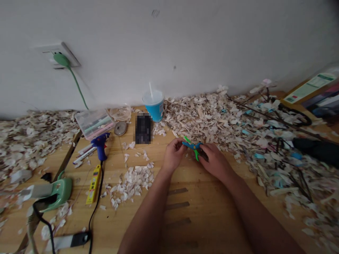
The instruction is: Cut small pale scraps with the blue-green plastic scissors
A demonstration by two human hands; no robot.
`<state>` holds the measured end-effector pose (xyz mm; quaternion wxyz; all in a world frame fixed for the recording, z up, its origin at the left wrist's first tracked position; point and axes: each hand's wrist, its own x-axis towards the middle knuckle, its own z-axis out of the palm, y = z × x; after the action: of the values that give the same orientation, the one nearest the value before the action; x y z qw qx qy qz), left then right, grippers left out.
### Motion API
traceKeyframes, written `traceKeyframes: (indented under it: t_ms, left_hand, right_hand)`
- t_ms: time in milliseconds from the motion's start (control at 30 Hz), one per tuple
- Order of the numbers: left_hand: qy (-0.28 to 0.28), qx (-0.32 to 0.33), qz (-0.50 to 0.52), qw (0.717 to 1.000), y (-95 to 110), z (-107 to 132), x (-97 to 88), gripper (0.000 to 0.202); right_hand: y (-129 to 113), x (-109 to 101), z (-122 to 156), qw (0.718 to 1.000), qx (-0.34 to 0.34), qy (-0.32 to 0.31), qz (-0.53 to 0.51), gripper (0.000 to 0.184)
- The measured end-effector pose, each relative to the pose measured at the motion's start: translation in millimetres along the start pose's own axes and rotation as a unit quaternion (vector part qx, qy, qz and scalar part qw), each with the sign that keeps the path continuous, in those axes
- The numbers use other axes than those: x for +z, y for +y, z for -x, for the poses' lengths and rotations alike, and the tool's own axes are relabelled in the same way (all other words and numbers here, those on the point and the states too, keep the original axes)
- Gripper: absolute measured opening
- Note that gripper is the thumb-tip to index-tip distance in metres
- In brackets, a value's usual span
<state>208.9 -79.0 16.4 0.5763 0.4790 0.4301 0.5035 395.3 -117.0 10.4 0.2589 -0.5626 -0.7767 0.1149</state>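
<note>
In my right hand (214,160) are small plastic scissors (194,146) with one blue half, one green half and an orange pivot. Their blades are apart and point left, and the fingers are around the handle end. My left hand (173,154) is closed in a pinch right at the blade tips. Whatever its fingers hold is too small or hidden to make out. Both hands are just above the wooden table (212,218), in front of a wide heap of pale petal-like scraps (196,113). A smaller pile of pale scraps (136,181) lies left of the left forearm.
A blue cup (155,107) with a straw stands by the wall, near a pixelated dark rectangle (143,128). Leftward are a blue glue gun (100,146), a clear pen case (94,123), a yellow box (93,185) and a green power strip (63,192). Dark branches (275,116) lie right.
</note>
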Motion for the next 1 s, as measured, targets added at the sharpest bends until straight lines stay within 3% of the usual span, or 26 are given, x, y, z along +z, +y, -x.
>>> traceKeyframes:
  t_ms: [167, 267, 400, 500, 767, 1000]
  left_hand:
    - [-0.001, 0.003, -0.036, 0.999, -3.8, -2.0, -2.6, 0.015]
    - [-0.002, -0.034, 0.064, 0.997, -3.2, -1.7, 3.8, 0.019]
    - [0.009, -0.105, 0.235, 0.966, -2.3, 3.3, 17.3, 0.029]
    - [0.018, -0.12, 0.281, 0.952, -4.6, 5.4, 22.6, 0.032]
    - [0.036, -0.031, 0.12, 0.992, -5.6, 0.3, 13.1, 0.027]
    - [0.032, -0.008, 0.05, 0.998, -0.2, -1.3, 12.5, 0.025]
  right_hand:
    - [-0.8, -3.5, -0.3, 0.999, 0.01, -0.018, 0.036, 0.026]
    - [0.3, -2.3, -0.1, 0.999, 0.011, -0.007, 0.031, 0.027]
    - [1.8, 0.5, 1.0, 1.0, 0.004, 0.009, 0.021, 0.028]
    - [2.4, 0.8, 1.2, 1.0, 0.0, 0.012, 0.019, 0.028]
    - [1.5, -0.7, 0.3, 1.0, 0.007, 0.004, 0.026, 0.026]
    - [-1.2, -3.4, -1.1, 1.0, 0.015, -0.018, 0.017, 0.025]
